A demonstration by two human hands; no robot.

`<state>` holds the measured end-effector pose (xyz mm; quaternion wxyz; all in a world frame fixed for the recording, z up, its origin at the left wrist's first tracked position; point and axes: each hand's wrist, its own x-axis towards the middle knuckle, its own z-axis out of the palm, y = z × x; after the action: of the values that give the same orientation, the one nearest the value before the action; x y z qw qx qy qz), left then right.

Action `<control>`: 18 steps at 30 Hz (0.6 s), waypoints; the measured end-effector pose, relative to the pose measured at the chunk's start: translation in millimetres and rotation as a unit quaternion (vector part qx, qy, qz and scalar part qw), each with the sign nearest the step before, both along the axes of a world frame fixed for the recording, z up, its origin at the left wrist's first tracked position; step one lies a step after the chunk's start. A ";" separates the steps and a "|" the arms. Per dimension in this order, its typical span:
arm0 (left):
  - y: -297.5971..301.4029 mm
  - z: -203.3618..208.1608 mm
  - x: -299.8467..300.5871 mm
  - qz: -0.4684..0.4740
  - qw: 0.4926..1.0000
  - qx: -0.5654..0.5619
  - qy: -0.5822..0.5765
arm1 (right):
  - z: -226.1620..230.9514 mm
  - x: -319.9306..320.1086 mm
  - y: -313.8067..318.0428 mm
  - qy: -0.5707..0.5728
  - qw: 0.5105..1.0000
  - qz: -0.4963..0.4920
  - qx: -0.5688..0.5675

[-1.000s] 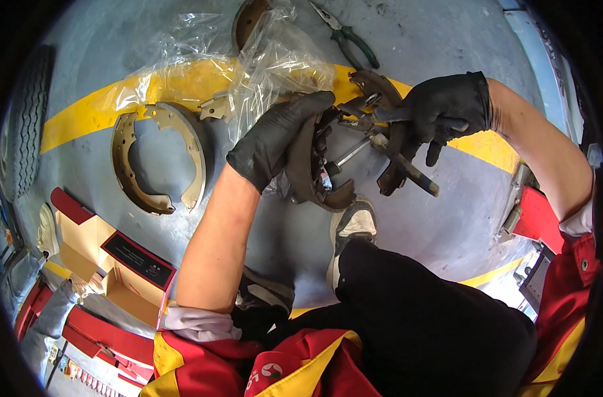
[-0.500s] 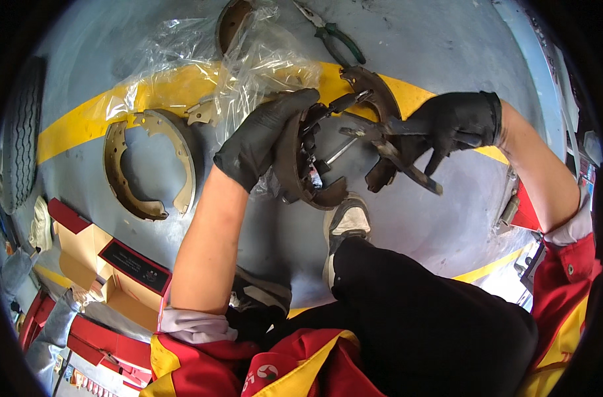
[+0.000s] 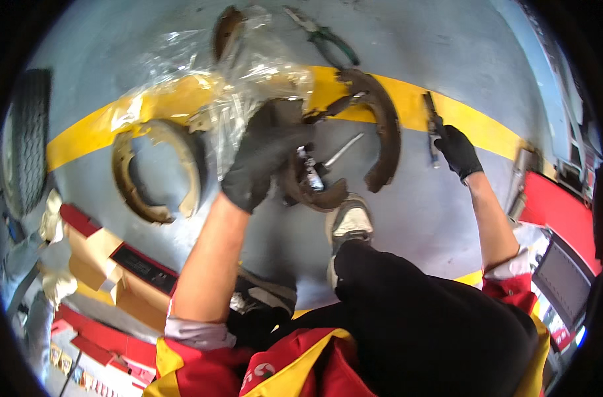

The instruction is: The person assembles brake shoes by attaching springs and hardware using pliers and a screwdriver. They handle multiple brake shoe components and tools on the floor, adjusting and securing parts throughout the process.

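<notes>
My left hand (image 3: 261,155), in a black glove and blurred, is closed on a dark curved brake shoe (image 3: 322,197). A second dark brake shoe (image 3: 385,129) stands opposite, and a dark adjuster rod (image 3: 338,104) spans between the upper ends of the two. Between them shows a thin bright metal shaft (image 3: 344,149). Off to the right, my gloved right hand (image 3: 459,153) has its fingers on dark slim pliers (image 3: 431,119) at the floor; the hand partly hides them. A pair of lighter brake shoes (image 3: 190,159) lies on the floor at left.
Clear plastic wrap (image 3: 242,76) lies beyond my left hand, near another brown shoe (image 3: 227,30). Green-handled pliers (image 3: 331,43) rest at the far side. An open carton (image 3: 106,258) and a tyre (image 3: 31,142) are at left, a red case (image 3: 559,212) at right. My shoe (image 3: 351,218) is close to the parts.
My right hand has moved right, away from the brake shoes, taking the pliers down to the floor by the yellow stripe. My left hand has stayed at the left dark shoe.
</notes>
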<state>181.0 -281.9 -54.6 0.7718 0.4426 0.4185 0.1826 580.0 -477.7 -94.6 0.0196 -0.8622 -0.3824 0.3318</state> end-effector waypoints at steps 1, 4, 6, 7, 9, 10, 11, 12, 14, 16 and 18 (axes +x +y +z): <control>-0.7 -13.6 2.1 -0.021 1.000 -0.010 -0.015 | -11.5 -4.5 -6.8 -0.094 0.987 0.049 0.120; 3.3 6.2 7.1 -0.074 0.988 0.116 0.068 | 10.9 -58.6 28.7 -0.032 0.972 -0.036 0.229; 0.6 27.0 3.4 -0.038 0.997 0.067 0.012 | 12.9 -78.6 43.9 0.221 0.933 -0.033 0.282; 2.0 34.3 -5.7 -0.010 0.999 0.039 -0.006 | 20.5 -92.8 55.3 0.272 0.931 -0.049 0.240; 3.2 48.3 -21.6 0.006 0.999 -0.045 0.005 | 37.9 -119.3 75.1 0.304 0.930 -0.036 0.201; 3.9 52.9 -38.0 -0.007 0.996 -0.079 0.047 | 39.9 -122.8 82.4 0.339 0.931 -0.036 0.131; 0.6 70.0 -55.2 0.008 0.996 -0.082 0.020 | 41.1 -123.6 88.1 0.367 0.928 -0.034 0.061; -3.1 66.8 -71.5 0.001 0.998 -0.049 0.029 | 32.2 -124.8 84.8 0.376 0.924 -0.003 0.067; -12.0 78.9 -107.4 0.048 0.992 -0.116 0.028 | 17.3 -144.4 82.1 0.416 0.906 0.043 0.064; -16.2 95.7 -147.8 0.053 0.988 -0.133 0.052 | 11.5 -184.2 84.0 0.492 0.858 0.099 0.108; -25.4 123.3 -180.8 0.082 0.975 -0.143 0.148 | 25.9 -222.7 93.4 0.551 0.827 0.067 0.087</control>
<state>0.1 -307.3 68.6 0.7391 0.3139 0.5846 0.1157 357.2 -384.3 -68.7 0.2800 -0.5027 -0.3924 0.7175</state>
